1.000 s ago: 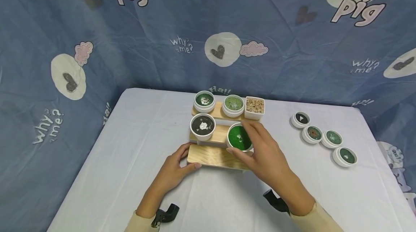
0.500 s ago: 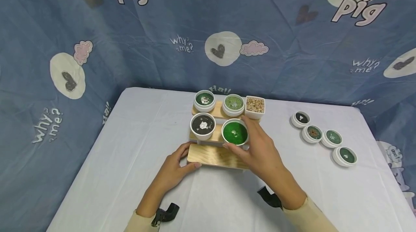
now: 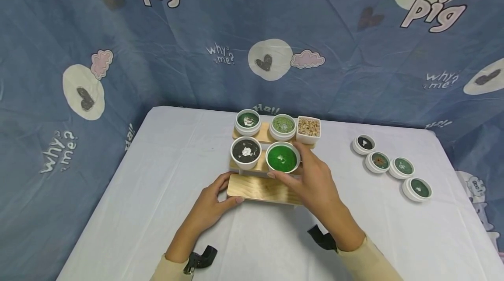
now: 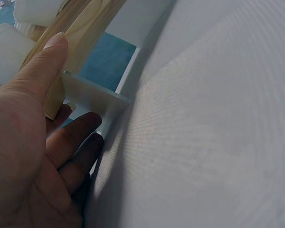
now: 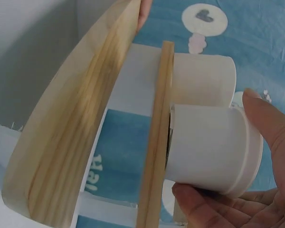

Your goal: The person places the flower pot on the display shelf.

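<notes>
The right hand grasps a green-filled cup upright at the middle tier of a wooden stand, just beside a dark-filled cup, as the left hand grips the stand's front left end. Keeping the rim level and releasing only once the base sits flat seems wisest; whether it fully rests there is hard to tell.

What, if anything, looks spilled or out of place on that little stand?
Nothing looks spilled or broken; the bright green cup and the dark-filled cup have clean rims. One mild oddity: the square bowl of crumbly bits, at the back right of the wooden stand, seems to jut slightly past its end.
</notes>
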Demonstrator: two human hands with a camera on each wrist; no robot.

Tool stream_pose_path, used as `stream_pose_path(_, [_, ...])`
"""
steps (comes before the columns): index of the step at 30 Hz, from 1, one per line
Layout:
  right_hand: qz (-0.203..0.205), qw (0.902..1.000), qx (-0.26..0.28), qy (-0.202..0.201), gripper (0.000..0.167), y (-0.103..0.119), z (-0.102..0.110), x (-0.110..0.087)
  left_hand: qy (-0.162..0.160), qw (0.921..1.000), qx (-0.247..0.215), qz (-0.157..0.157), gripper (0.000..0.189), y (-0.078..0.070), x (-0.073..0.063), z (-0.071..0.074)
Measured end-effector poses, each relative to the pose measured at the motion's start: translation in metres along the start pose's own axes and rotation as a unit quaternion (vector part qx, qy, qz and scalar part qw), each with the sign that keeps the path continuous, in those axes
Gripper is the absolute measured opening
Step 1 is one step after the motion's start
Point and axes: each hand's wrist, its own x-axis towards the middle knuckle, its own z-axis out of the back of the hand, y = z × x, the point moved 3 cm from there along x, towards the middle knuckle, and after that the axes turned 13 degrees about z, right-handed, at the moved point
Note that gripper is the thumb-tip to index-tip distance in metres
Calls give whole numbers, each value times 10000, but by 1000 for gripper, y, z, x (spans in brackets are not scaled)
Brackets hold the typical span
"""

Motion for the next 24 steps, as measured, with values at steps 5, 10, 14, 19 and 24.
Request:
stream_pose_path(5, [86, 9999, 0, -85, 86, -1, -2, 0, -3, 10000, 30, 21, 75, 0, 1, 0])
stream_pose_path(10, [178, 9997, -44, -141, 86, -4, -5, -2, 10, 10000, 27, 53, 74, 1, 1, -1])
stream_pose_path(14, [232, 9995, -9, -195, 86, -5, -6, -3, 33, 10000, 34, 34, 72, 2, 1, -1])
stream_pose_path(19, [194, 9997, 69, -152, 89, -7, -6, -4, 15, 10000, 42, 9, 72, 1, 0, -1])
stream_pose_path(24, [-22, 9998, 215, 28, 92, -7, -3, -8, 3, 10000, 11, 8, 72, 0, 0, -1])
